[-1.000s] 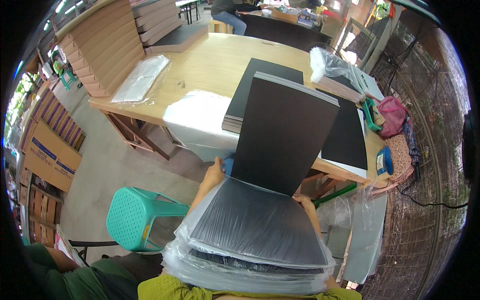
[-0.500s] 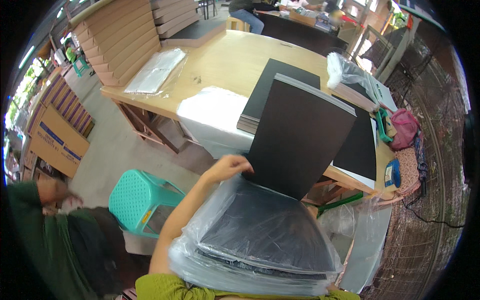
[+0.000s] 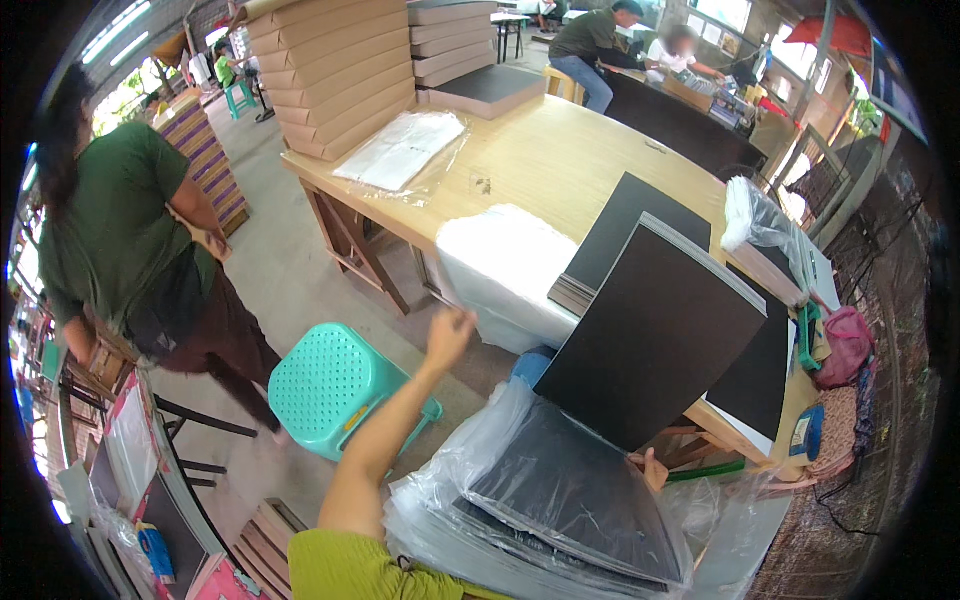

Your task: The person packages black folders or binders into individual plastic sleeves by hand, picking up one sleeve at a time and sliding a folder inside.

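Observation:
A stack of thin black boards [image 3: 655, 335] leans upright between the table's front edge and my lap. At its lower right corner, my right hand [image 3: 652, 468] grips it, partly hidden behind the boards. My left hand [image 3: 450, 340] hangs in the air left of the boards, apart from them. Its fingers are curled and a little blurred, so whatever they may hold cannot be made out. Across my lap lies a pile of black sheets in clear plastic [image 3: 565, 480], bunched loosely at its left side. More black boards [image 3: 650, 230] lie on the table behind the leaning stack.
The wooden table [image 3: 540, 130] carries stacked brown boxes [image 3: 335, 80], a flat plastic packet [image 3: 400, 150] and white sheeting [image 3: 505, 265] draped over its edge. A green stool [image 3: 335, 385] stands to my left. Beyond it is a person in a dark green shirt [image 3: 125, 220]. A pink bag [image 3: 845, 345] lies right.
My left hand has drawn away leftward from the boards' edge. More of my right hand shows now. The view has shifted, and the person at left appears farther back and more fully in view.

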Available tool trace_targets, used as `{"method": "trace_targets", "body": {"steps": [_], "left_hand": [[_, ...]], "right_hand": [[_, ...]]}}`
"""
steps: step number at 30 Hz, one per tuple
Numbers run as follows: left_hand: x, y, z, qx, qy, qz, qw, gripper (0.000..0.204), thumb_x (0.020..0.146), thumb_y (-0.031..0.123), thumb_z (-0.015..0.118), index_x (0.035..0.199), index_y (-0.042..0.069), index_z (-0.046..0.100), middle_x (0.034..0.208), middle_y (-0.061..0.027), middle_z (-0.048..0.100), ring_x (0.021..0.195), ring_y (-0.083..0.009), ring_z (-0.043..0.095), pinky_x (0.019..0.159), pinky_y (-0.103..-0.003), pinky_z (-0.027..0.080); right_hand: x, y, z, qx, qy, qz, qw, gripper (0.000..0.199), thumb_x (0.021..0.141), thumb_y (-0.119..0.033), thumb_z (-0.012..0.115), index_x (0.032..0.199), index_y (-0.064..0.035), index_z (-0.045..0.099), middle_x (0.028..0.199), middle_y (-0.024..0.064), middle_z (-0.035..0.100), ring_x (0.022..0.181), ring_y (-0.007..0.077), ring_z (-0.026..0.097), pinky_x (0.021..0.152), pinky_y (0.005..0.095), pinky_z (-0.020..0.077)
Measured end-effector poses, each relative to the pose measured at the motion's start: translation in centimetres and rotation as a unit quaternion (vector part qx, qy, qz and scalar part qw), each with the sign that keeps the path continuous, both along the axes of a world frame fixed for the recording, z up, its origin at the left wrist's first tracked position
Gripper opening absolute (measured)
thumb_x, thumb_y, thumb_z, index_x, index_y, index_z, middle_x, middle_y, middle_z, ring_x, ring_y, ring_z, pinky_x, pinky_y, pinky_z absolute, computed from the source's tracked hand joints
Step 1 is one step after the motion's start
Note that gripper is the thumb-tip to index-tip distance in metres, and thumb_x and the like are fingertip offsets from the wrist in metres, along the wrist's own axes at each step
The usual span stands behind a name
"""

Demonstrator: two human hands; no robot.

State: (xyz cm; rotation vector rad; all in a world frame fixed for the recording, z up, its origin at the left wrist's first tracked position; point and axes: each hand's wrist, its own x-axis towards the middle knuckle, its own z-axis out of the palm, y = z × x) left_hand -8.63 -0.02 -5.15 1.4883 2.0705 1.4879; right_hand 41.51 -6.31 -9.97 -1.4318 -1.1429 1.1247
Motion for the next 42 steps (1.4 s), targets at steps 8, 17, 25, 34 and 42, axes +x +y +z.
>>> {"method": "trace_targets", "body": {"steps": [8, 17, 25, 34, 42], "left_hand": [[-3.8, 8.4, 9.9, 0.016, 0.225, 0.206, 0.952, 0.014, 0.076, 0.018, 0.068, 0.087, 0.01, 0.07, 0.12, -0.007, 0.052, 0.107, -0.0301, 0.048, 0.085, -0.041, 0.041], [-3.4, 5.0, 15.0, 0.101, -0.015, 0.028, 0.994, 0.031, 0.069, 0.004, 0.073, 0.095, 0.005, 0.058, 0.097, -0.0107, 0.065, 0.088, -0.0229, 0.063, 0.077, -0.035, 0.048], [-0.6, 4.1, 19.3, 0.095, -0.032, -0.078, 0.992, 0.038, 0.073, 0.011, 0.074, 0.107, 0.007, 0.058, 0.079, -0.0082, 0.068, 0.07, -0.0156, 0.065, 0.065, -0.03, 0.05], [-1.0, 8.3, 15.0, 0.102, -0.019, -0.264, 0.959, 0.034, 0.073, 0.031, 0.076, 0.095, 0.006, 0.067, 0.084, -0.0093, 0.065, 0.076, -0.0183, 0.059, 0.068, -0.034, 0.046], [-5.9, 7.9, 11.7, -0.141, 0.175, -0.272, 0.936, 0.041, 0.062, 0.042, 0.079, 0.084, 0.009, 0.07, 0.085, -0.014, 0.063, 0.081, -0.0281, 0.059, 0.072, -0.039, 0.045]], "right_hand": [[9.3, 3.7, 9.5, 0.186, -0.257, -0.155, 0.936, 0.029, 0.089, -0.019, 0.062, 0.071, 0.0046, 0.062, 0.064, 0.0088, 0.061, 0.059, 0.0141, 0.054, 0.057, 0.0289, 0.0432], [-15.2, 9.2, 37.6, 0.372, -0.294, 0.345, 0.81, 0.01, 0.076, -0.008, 0.069, 0.076, -0.0011, 0.06, 0.075, 0.0103, 0.06, 0.073, 0.0271, 0.059, 0.076, 0.0344, 0.0475], [-30.7, 20.2, 31.9, 0.373, -0.36, 0.445, 0.73, 0.038, 0.068, -0.013, 0.076, 0.103, -0.0074, 0.063, 0.106, 0.016, 0.06, 0.105, 0.0348, 0.052, 0.092, 0.0406, 0.0419], [-34.6, 24.0, 25.9, 0.477, -0.241, 0.337, 0.775, 0.014, 0.065, 0.001, 0.067, 0.075, 0.0005, 0.058, 0.076, 0.0129, 0.059, 0.077, 0.0288, 0.058, 0.071, 0.0362, 0.0443], [-34.0, 22.1, 28.0, 0.422, -0.234, 0.345, 0.805, 0.011, 0.074, 0.005, 0.058, 0.081, 0.0002, 0.051, 0.079, 0.0124, 0.055, 0.08, 0.0291, 0.052, 0.073, 0.037, 0.0411]]}}
